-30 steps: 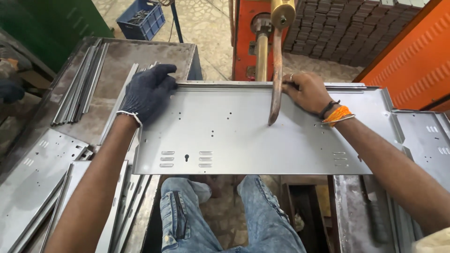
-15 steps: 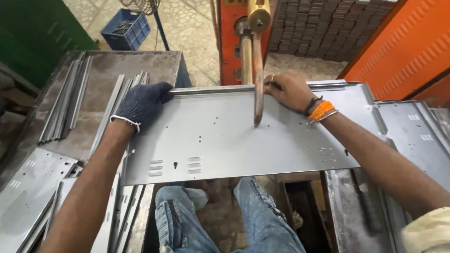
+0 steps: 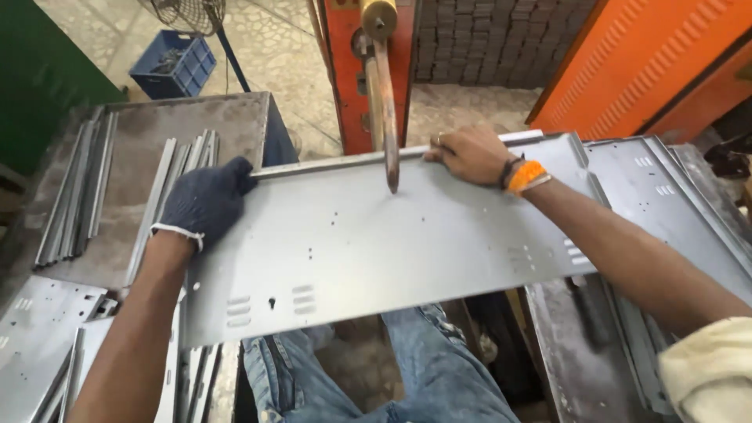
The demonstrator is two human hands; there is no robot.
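A long grey sheet-metal panel [image 3: 392,251] with small holes and louvre slots lies across my lap, tilted slightly. My left hand [image 3: 205,200], in a dark knit glove, grips the panel's far left corner. My right hand [image 3: 468,154], bare with an orange wristband, holds the panel's far edge by its folded rim. Between the hands, the copper arm of a spot welder [image 3: 385,117] comes down from an orange machine, and its tip meets the panel near the far edge.
A metal table [image 3: 149,125] on the left carries bundles of grey metal strips [image 3: 74,192]. More punched panels [image 3: 39,345] are stacked at lower left and on the right [image 3: 666,188]. A blue crate [image 3: 174,64] and a fan stand on the floor beyond.
The view has swung left and down. The panel has shifted so the welder tip sits closer to its far edge, and both hands have moved with it.
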